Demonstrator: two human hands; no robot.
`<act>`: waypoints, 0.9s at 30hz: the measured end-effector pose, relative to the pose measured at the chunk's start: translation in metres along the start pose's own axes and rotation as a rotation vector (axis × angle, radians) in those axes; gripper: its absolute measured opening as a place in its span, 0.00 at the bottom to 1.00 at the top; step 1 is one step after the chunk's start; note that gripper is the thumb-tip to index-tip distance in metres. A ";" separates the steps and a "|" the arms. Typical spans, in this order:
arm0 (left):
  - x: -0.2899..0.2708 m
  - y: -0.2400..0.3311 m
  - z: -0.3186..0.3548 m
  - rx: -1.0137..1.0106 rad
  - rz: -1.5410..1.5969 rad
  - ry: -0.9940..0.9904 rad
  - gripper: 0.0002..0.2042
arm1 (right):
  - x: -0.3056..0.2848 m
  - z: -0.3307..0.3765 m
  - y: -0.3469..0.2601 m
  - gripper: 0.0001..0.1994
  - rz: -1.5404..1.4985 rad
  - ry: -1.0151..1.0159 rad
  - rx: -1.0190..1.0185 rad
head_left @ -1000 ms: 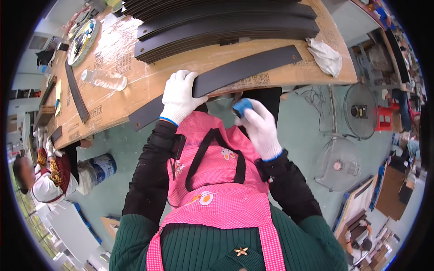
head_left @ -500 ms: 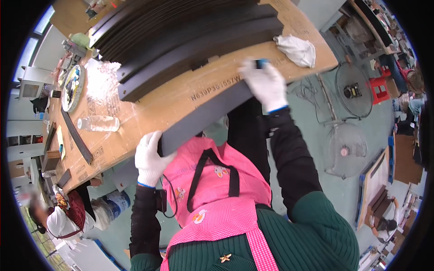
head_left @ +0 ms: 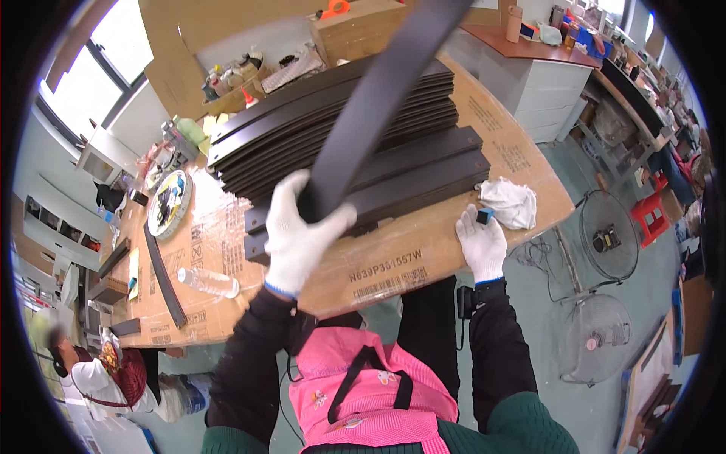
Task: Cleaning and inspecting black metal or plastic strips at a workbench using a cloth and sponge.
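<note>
Dark strip [head_left: 378, 98]: smooth, matt, metal-like. Counter [head_left: 408, 257]: brown corrugated cardboard, dull. Both hands in white knitted cloth gloves; rag [head_left: 510, 203] white, crumpled cloth.

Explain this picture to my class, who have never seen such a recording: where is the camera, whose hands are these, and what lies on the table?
The camera sits on a person's head and looks down, so the round, bent view shows their own arms. Both hands wear white gloves. The left hand has a grip on a long dark strip, lifted above a stack of similar dark strips. The right hand rests on the cardboard-covered table, holding a small blue object beside a white cloth. A clear plastic bottle lies further left.
</note>
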State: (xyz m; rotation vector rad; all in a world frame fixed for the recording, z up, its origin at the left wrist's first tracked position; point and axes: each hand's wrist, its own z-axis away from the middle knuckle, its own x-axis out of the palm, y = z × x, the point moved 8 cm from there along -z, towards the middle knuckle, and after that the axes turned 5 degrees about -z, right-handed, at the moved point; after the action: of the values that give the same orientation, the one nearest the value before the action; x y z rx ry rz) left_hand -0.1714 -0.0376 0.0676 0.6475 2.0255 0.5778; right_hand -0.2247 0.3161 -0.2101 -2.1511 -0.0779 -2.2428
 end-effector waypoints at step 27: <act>0.075 -0.176 -0.370 0.353 -0.499 -0.464 0.41 | 0.026 0.016 0.013 0.18 0.340 -0.081 0.008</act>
State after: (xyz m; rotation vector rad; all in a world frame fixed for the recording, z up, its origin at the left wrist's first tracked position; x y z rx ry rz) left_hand -0.5637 -0.1770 0.0904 0.4014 1.7550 -0.2155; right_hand -0.2092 0.3047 -0.1832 -2.0643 0.2573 -1.9638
